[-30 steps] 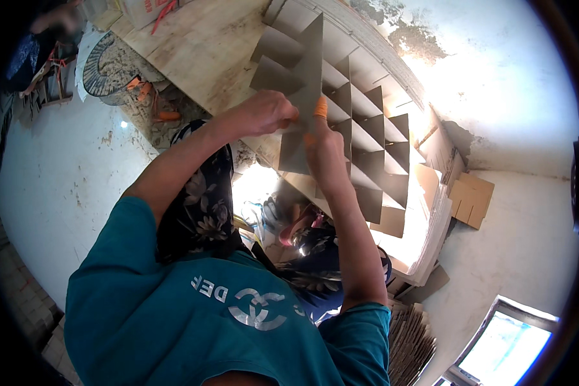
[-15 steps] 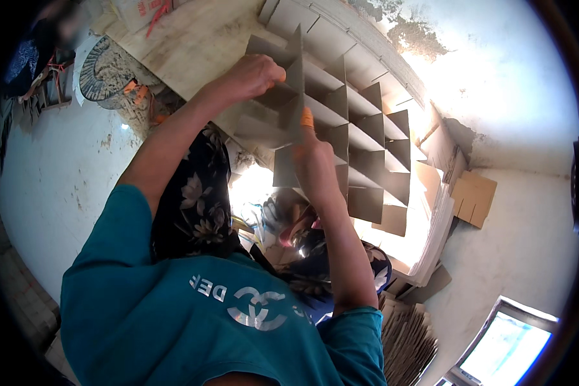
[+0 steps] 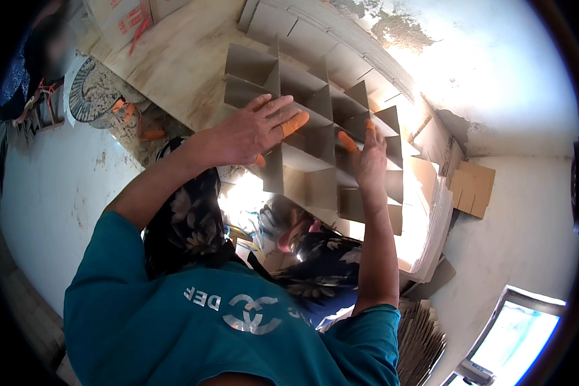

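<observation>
Head view: cardboard divider grid point(image 3: 317, 139) at the table point(image 3: 174, 71) edge looks nearly all interlocked — cells standing open, slotted sheets point(image 3: 321, 45) behind it unassembled. Left hand point(image 3: 257, 132) fingers spread over it, right hand point(image 3: 368, 154) fingers parted, no grip visible, contact unclear. Versus half a second ago, the raised panel sits about level — right hand shifted rightward

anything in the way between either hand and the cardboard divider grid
Nothing visible: the left hand and right hand are right at the cardboard divider grid, with no other object showing between.
</observation>
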The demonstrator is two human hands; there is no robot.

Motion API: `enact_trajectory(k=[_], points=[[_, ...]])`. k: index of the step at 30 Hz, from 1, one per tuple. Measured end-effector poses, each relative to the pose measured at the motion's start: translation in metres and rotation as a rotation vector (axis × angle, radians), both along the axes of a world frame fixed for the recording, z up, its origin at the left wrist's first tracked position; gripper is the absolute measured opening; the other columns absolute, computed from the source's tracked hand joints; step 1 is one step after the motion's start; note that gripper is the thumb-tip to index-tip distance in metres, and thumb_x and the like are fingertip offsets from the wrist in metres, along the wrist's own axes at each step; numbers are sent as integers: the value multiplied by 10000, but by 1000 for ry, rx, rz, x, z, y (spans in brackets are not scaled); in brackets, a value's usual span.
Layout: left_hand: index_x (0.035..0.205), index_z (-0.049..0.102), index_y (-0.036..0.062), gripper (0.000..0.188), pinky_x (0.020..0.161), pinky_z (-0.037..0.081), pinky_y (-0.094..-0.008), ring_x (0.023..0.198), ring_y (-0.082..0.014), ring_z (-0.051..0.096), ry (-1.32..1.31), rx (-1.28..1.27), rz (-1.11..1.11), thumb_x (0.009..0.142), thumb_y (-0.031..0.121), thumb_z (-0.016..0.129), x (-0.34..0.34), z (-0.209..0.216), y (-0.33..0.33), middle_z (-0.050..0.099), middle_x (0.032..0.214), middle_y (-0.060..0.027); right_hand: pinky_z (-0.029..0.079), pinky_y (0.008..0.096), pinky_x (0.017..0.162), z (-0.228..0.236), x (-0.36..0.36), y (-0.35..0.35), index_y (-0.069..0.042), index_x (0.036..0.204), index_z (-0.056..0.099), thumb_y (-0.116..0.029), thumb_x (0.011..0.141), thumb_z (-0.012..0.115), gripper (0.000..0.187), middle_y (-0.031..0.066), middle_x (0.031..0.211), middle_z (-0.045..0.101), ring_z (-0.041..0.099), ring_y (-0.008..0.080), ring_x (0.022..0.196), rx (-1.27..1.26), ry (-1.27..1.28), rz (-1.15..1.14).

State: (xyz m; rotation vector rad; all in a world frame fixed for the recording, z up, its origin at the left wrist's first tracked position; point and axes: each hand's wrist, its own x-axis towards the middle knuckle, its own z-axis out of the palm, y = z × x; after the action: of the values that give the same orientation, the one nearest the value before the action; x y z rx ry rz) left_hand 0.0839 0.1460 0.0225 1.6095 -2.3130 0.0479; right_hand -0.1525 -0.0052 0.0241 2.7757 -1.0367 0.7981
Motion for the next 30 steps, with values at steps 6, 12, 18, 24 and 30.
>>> enact_trajectory(k=[6, 12, 18, 24, 30], points=[[1442, 210, 38, 1023, 1113, 235, -443, 1372, -321, 235, 99, 48, 18, 607, 126, 794, 3, 0, -41, 316, 1456, -137, 452, 290, 785, 60, 9, 31, 28, 1131, 568, -327, 805, 730, 509, 93, 806, 657, 591, 126, 855, 1098, -205, 20], [1172, 518, 52, 523, 917, 416, -385, 1038, -271, 560, 19, 266, -54, 707, 168, 727, 10, -17, -72, 611, 1007, -105, 486, 392, 777, 20, 8, 26, -6, 1243, 471, -261, 768, 731, 598, 163, 925, 630, 617, 307, 858, 245, 144, 127], [752, 574, 56, 83, 743, 492, -400, 747, -274, 645, 42, -33, -62, 758, 138, 569, -2, -42, -40, 623, 727, -132, 466, 471, 698, -1, -2, 33, -48, 1233, 482, -158, 821, 640, 454, 207, 801, 617, 601, 384, 800, 537, 540, 69], [762, 550, 48, 62, 733, 479, -392, 752, -279, 600, -69, -164, 43, 717, 90, 551, 22, 12, -4, 581, 733, -96, 443, 442, 912, 43, 12, 63, -73, 1237, 499, -151, 820, 677, 460, 208, 1061, 615, 581, 318, 1050, -94, 173, 201], [990, 548, 19, 236, 723, 450, -398, 823, -286, 560, -156, -593, 659, 755, 32, 563, 125, 23, 57, 560, 871, -127, 454, 403, 943, 83, -42, 61, -43, 1221, 563, -51, 830, 666, 405, 143, 1152, 615, 581, 302, 1066, -309, -33, -76]])
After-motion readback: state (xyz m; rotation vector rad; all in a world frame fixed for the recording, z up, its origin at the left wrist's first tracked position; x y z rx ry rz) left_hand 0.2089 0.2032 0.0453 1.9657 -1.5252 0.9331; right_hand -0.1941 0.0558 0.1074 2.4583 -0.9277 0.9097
